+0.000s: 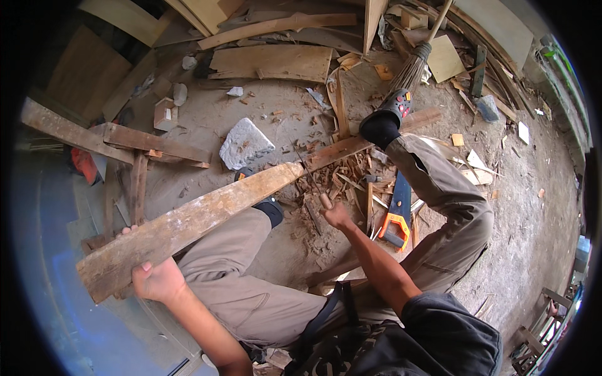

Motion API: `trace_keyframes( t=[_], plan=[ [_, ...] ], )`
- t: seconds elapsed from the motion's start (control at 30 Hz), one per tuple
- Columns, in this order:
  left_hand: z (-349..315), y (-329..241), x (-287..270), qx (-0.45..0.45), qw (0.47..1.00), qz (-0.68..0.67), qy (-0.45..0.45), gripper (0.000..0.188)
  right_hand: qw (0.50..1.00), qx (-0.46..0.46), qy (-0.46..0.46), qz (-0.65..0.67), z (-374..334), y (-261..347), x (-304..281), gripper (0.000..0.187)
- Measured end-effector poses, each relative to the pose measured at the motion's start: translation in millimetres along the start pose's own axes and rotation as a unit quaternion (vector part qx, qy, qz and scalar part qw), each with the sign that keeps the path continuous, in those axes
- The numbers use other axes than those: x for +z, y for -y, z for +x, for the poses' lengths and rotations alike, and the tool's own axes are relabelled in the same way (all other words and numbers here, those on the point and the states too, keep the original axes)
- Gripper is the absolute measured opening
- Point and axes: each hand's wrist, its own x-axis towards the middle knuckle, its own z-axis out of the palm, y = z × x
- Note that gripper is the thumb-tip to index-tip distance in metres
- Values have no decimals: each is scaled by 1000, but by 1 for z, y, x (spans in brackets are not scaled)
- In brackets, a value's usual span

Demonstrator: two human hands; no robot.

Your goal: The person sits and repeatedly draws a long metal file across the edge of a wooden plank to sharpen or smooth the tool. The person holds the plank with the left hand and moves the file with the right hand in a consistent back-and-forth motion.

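Observation:
My left hand [158, 279] is closed around the near end of a worn wooden plank [188, 216], which slants up to the right across my left leg. The plank's far end tapers to a pale cut tip and meets a brown board [338, 152] on the ground. In my right hand [337, 215] is a long knife, its wooden handle [326, 201] partly showing above the fist. Its thin dark blade [305, 164], seen nearly edge-on, points up and left beside the plank's tip. My right shoe [389, 114] is over the brown board; my left shoe is partly behind the plank.
A handsaw with an orange handle [396, 229] lies between my legs, near wood chips [351, 182]. Beyond the plank sits a pale stone block [246, 144]. A wooden frame [138, 150] stands at left. A broom [411, 69] and loose boards [269, 62] lie farther off.

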Motion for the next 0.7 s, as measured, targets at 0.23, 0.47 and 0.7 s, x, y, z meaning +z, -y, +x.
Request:
trace_keyframes(
  t=[0.23, 0.47, 0.7],
  plan=[
    [-1, -1, 1, 27, 998, 54, -10, 81, 934, -239, -108, 241, -29, 112, -35, 32],
    [-1, 1, 7, 40, 997, 59, -5, 84, 898, -304, -143, 284, -5, 46, 11, 22],
    [1, -3, -1, 28, 997, 68, -39, 79, 998, 56, 10, 33, 6, -47, 40, 58]
  ],
)
